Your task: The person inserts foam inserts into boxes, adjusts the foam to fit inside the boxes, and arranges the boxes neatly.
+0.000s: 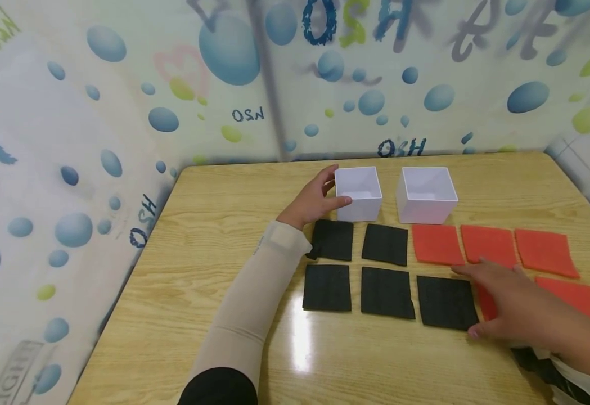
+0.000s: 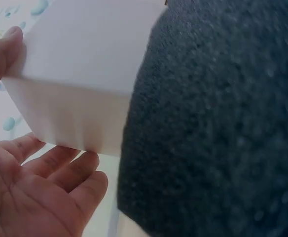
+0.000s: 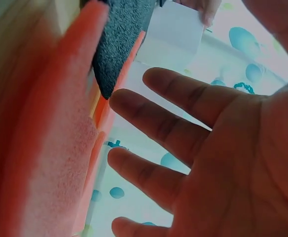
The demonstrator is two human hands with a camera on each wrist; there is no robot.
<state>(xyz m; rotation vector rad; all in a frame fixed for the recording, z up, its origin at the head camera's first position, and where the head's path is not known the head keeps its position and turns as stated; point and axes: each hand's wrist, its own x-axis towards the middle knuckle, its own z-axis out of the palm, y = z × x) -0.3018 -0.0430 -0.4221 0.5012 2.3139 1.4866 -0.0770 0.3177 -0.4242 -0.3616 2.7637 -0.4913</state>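
At the back of the table my left hand (image 1: 310, 197) holds the left white open-topped box (image 1: 359, 209), thumb on its front face and fingers round its left side. The left wrist view shows the same box (image 2: 75, 44) between thumb and fingers. My right hand (image 1: 532, 309), fingers spread, hovers low over the front row of squares and partly hides a red foam square (image 1: 486, 301). Its thumb tip overlaps the corner of a black foam square (image 1: 446, 301). In the right wrist view the palm is bare, with a red square (image 3: 60, 148) beside the fingertips.
A second white box (image 1: 426, 211) stands to the right of the first. Several black squares (image 1: 331, 288) lie in two rows at the left, several red squares (image 1: 546, 250) at the right. A patterned wall covering (image 1: 370, 132) rises behind the wooden table (image 1: 183, 253).
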